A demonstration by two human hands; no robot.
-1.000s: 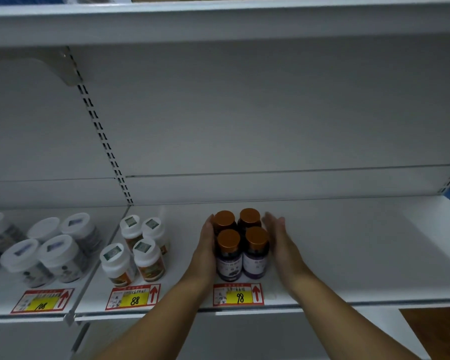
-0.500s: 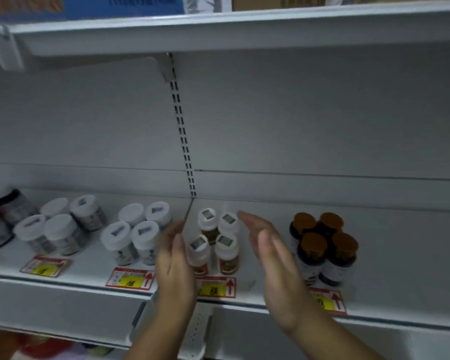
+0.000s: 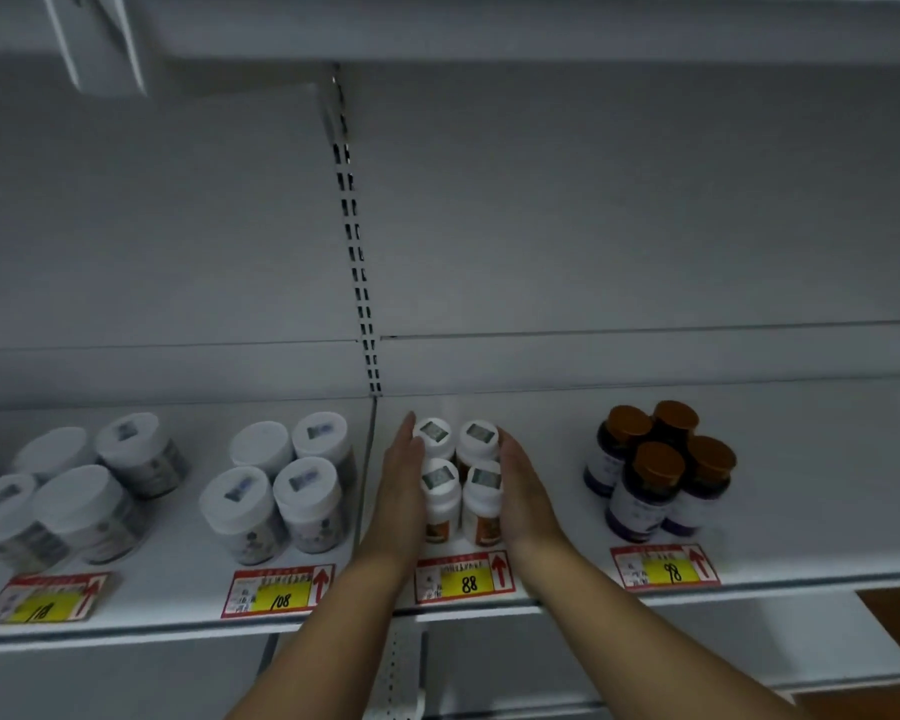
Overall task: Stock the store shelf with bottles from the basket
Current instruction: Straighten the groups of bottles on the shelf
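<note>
Several small white-capped bottles (image 3: pixel 462 472) with orange labels stand in a tight block on the white shelf (image 3: pixel 811 517), just right of the upright slot rail. My left hand (image 3: pixel 404 491) lies flat against the block's left side. On the right side my right hand (image 3: pixel 523 493) does the same. Both hands have straight fingers and grip nothing. To the right stands a block of several dark bottles with brown caps (image 3: pixel 658 470), apart from my hands. The basket is out of view.
Two groups of wide white-lidded jars (image 3: pixel 287 485) (image 3: pixel 74 493) stand on the left shelf section. Red-and-yellow price tags (image 3: pixel 466 578) line the shelf's front edge. An upper shelf (image 3: pixel 489 28) hangs overhead, and a lower shelf (image 3: pixel 801 646) shows below. Bare shelf lies right of the brown-capped bottles.
My hands left the brown-capped bottles, moved left, and now press against both sides of the small white bottles. The view has shifted left with them.
</note>
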